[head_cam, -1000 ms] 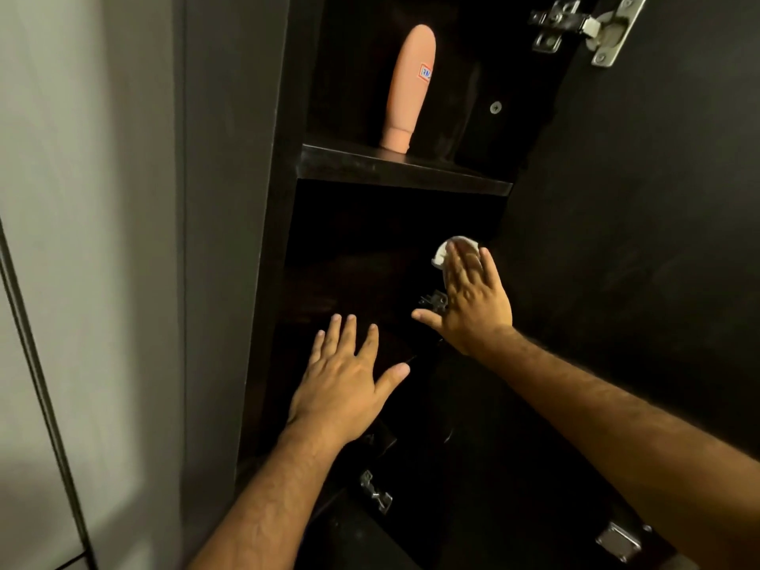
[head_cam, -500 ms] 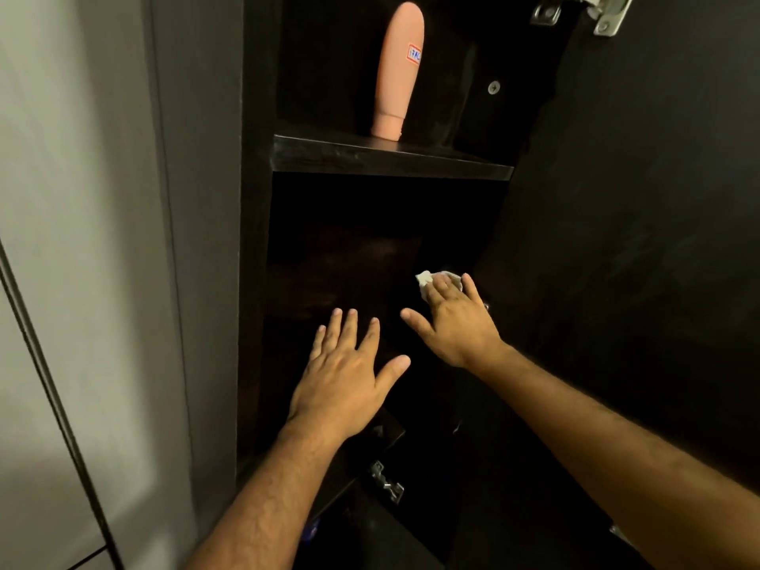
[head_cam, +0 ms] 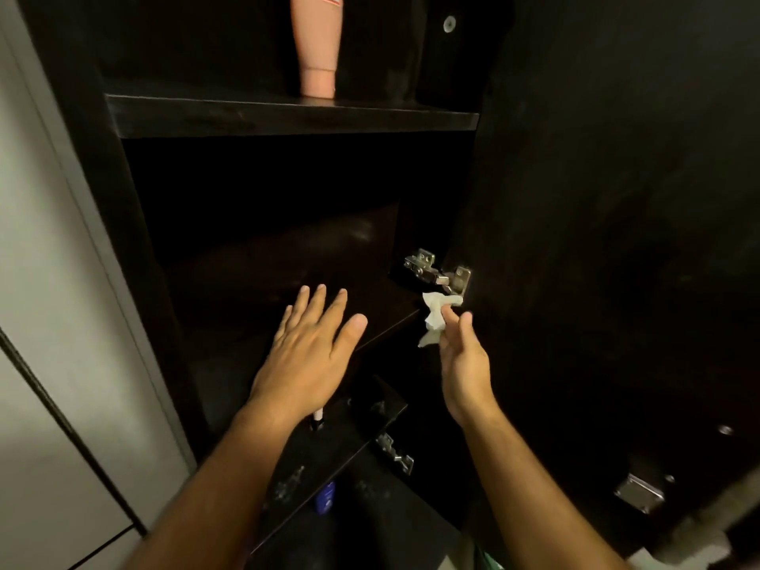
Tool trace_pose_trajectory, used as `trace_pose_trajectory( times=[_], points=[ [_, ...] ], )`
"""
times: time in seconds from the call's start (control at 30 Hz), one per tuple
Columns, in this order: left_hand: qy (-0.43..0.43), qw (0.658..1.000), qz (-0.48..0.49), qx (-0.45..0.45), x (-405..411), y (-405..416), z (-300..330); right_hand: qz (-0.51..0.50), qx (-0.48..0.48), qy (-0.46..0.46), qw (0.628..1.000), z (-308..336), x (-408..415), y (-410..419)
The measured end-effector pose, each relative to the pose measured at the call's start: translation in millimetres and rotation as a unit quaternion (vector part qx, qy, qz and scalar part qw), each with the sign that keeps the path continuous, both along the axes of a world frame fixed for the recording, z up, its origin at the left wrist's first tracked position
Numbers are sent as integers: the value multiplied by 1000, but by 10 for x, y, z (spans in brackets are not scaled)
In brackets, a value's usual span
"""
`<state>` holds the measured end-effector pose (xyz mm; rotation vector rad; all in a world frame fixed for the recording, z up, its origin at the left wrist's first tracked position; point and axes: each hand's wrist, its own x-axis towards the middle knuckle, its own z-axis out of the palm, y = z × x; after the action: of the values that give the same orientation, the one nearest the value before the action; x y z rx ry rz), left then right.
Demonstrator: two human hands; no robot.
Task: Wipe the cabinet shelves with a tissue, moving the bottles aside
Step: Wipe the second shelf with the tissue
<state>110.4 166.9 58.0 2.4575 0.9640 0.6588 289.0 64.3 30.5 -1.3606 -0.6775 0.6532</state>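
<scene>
A dark cabinet stands open before me. A peach bottle [head_cam: 316, 47] stands cap-down on the upper shelf [head_cam: 288, 117]. My left hand [head_cam: 308, 351] hovers flat, fingers spread, over the front of the bare middle shelf [head_cam: 288, 277]. My right hand [head_cam: 462, 355] pinches a crumpled white tissue [head_cam: 435, 318] off the shelf's right front corner, just below a metal hinge [head_cam: 438, 273]. A small pink-and-black item [head_cam: 317, 419] peeks out beneath my left wrist on the lower shelf [head_cam: 329, 442]. A blue bottle [head_cam: 325, 497] shows below that.
The open cabinet door [head_cam: 617, 240] fills the right side, close to my right hand. Another hinge [head_cam: 395, 452] sits at the lower shelf's edge and a metal catch [head_cam: 639, 493] on the door. A pale wall [head_cam: 49, 281] runs down the left.
My right hand has drawn the tissue back from deep on the middle shelf to its right front corner and turned from pressing flat to pinching it. The view tilted downward.
</scene>
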Motion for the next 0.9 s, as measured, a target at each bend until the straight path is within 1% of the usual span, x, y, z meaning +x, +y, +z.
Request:
trace_pose_trajectory(
  times=[0.13,0.33,0.4,0.47,0.53,0.63,0.77,0.9],
  points=[
    [-86,996,4,16,-44,-15,21,68,-9,-24,997,51,-42,142],
    [-173,981,50,69,-203,-355,89,89,-16,-98,991,-104,-109,244],
    [-176,979,60,79,-234,-514,32,98,-6,-128,987,-179,-112,249],
    [-161,980,66,92,-243,-638,-55,123,11,-163,979,-290,-122,249],
    [-156,980,78,95,-242,-745,-152,156,18,-221,963,-414,-164,223],
    [-173,974,109,95,-313,-929,-275,186,42,-305,933,-545,-305,135],
    [-201,958,179,98,-524,-1239,-440,222,52,-356,906,-614,-503,93],
    [-215,943,243,71,-732,-1468,-590,250,53,-415,873,-653,-714,32]
  ],
)
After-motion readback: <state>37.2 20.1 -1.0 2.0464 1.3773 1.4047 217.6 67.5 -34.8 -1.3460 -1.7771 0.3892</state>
